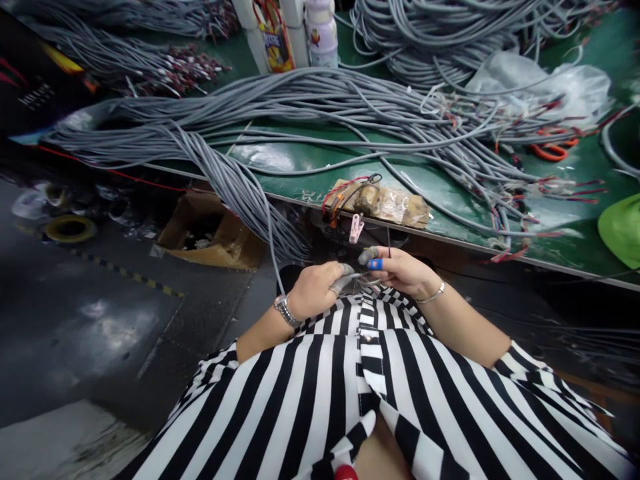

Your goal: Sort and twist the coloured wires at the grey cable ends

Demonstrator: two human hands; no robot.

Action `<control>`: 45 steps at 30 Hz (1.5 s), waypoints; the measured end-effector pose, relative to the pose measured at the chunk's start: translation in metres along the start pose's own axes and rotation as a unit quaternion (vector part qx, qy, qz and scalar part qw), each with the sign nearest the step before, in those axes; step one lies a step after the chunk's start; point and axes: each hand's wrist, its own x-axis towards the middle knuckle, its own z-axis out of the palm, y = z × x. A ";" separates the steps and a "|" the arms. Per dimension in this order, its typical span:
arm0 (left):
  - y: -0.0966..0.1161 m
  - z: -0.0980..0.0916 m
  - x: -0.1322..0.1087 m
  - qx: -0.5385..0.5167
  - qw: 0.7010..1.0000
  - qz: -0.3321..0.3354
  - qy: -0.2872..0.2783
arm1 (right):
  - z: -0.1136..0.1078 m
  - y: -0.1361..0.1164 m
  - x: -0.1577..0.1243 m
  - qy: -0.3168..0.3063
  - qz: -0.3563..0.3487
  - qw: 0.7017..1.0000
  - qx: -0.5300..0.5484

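My left hand (316, 288), with a metal watch on its wrist, is closed around a grey cable (273, 247) that runs up to the big bundle. Its fingers wear grey finger cots. My right hand (403, 270), with a thin bracelet, pinches thin wire ends (364, 285) between the two hands, close to my striped shirt. One right fingertip has a blue cover. Both hands sit just below the edge of the green bench (310, 160).
A thick bundle of grey cables (280, 107) spreads over the bench and droops off its left side. A taped cardboard block (387, 201) with wires and a pink clip (356, 228) sits at the bench edge. Orange-handled pliers (553, 150), a plastic bag, bottles and a cardboard box (210, 230) are around.
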 end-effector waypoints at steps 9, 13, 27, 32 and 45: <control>-0.016 0.005 -0.007 -0.216 0.976 0.026 -0.008 | 0.000 0.012 0.015 0.045 0.009 0.993 0.110; -0.016 0.016 -0.012 -0.390 0.920 -0.024 -0.031 | 0.014 0.017 0.027 0.062 -0.008 0.992 0.105; -0.033 0.026 -0.037 -0.819 0.517 -0.216 0.122 | 0.042 0.027 0.001 0.057 -0.241 0.946 -0.210; -0.033 0.031 -0.040 -0.831 0.518 -0.191 0.068 | 0.066 0.000 0.013 -0.034 -0.338 0.801 -0.492; -0.037 0.034 -0.045 -0.754 0.639 -0.154 -0.009 | 0.009 0.009 0.017 -0.017 -0.294 0.840 -0.457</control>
